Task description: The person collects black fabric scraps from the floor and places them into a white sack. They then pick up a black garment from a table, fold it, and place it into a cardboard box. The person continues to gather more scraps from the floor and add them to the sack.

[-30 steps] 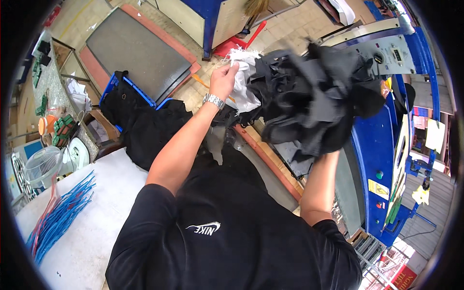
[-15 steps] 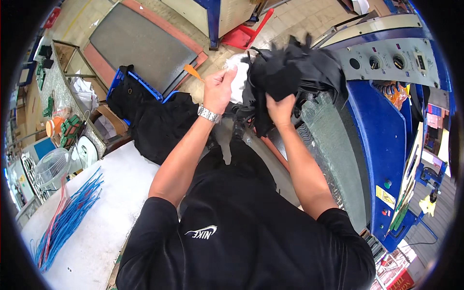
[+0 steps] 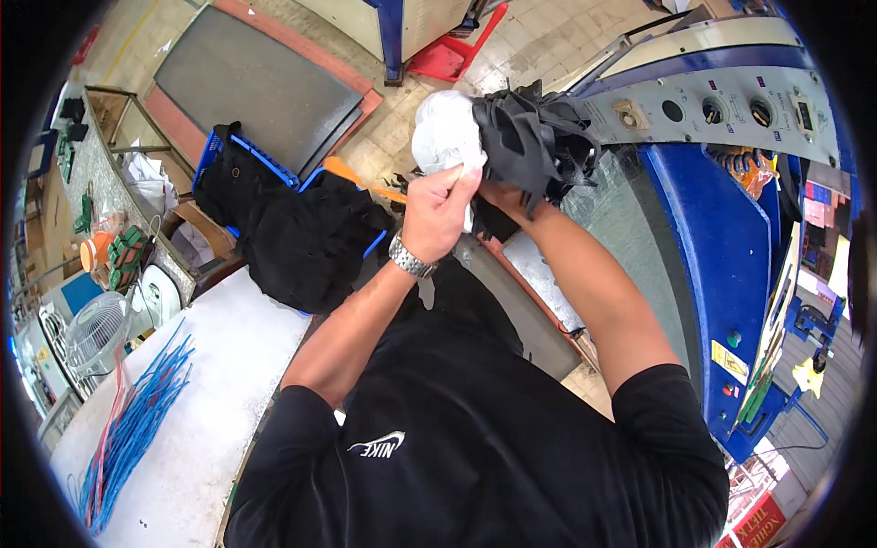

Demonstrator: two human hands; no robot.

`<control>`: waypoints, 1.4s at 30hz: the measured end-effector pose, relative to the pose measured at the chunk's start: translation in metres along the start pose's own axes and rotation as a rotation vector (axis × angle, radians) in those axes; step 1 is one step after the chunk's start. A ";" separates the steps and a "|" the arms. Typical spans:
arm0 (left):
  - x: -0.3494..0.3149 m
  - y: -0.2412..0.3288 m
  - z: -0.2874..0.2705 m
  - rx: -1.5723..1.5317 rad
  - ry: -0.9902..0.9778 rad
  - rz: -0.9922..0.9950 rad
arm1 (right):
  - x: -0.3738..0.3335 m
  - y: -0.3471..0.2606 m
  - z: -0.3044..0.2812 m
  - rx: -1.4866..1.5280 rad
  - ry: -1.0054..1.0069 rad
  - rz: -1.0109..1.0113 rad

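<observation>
My left hand (image 3: pixel 437 217), wearing a steel-banded watch (image 3: pixel 411 256), is closed on a crumpled, puffed-out white bag or cloth (image 3: pixel 448 132); which of the two I cannot tell. An orange strip (image 3: pixel 352 175) juts out to the left of that hand, its inner end hidden. Just right of it, my right hand (image 3: pixel 505 199) is mostly covered by the left hand and a bundle of black fabric scraps (image 3: pixel 539 142). Its fingers do not show. The bundle presses against the white piece, its cut ends fanning out to the right.
Black cloth (image 3: pixel 311 247) spills from a blue crate (image 3: pixel 265 153) at left. A white table (image 3: pixel 210 365) bears blue ties (image 3: pixel 137 429). On the right stands a blue machine (image 3: pixel 703 265) with a control panel (image 3: pixel 713 110). A red dustpan (image 3: pixel 443 59) and a grey-topped platform (image 3: pixel 256 82) lie beyond.
Both hands have come together. My left hand has moved right and nearer me with the white piece, my right hand left with the black scraps. The orange strip now shows longer.
</observation>
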State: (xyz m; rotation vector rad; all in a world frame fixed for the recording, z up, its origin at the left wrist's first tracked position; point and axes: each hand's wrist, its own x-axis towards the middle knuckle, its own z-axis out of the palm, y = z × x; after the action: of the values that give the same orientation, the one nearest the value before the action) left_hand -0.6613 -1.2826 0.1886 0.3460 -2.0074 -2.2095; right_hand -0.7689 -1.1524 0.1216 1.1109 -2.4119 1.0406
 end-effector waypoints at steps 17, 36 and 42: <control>0.003 0.038 0.014 0.159 0.123 -0.005 | -0.024 0.080 0.161 -0.095 -0.897 0.661; 0.046 0.002 -0.072 0.086 -0.153 -0.061 | -0.237 -0.105 0.012 0.110 -0.258 0.760; 0.024 -0.036 -0.085 -0.264 -0.312 0.005 | -0.377 -0.017 0.081 0.023 -0.729 1.196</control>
State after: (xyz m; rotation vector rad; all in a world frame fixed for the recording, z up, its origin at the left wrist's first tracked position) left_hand -0.6610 -1.3666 0.1441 -0.0377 -1.8045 -2.6190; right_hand -0.5038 -1.0141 -0.1230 -0.1824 -3.7746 0.9890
